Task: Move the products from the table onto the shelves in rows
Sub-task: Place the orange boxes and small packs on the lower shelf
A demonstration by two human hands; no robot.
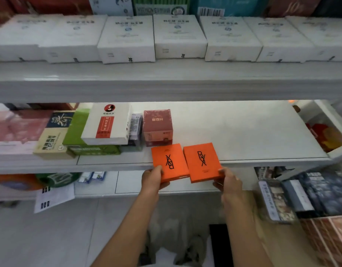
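Two orange boxes held flat at the front edge of the middle shelf (243, 132) — left hand (153, 179) pinching the near edge of the left orange box (169, 162), right hand (229, 181) pinching the near corner of the right orange box (202, 161), each grip closed thumb-on-top. Both boxes partly overhanging the shelf lip, side by side with a narrow gap, just in front of the dark red box (158, 128) — probably positioned so to begin a fresh front row beside the stacked products. Near-edge hold judged deliberate, keeping fingers off the shelf for a forward slide.
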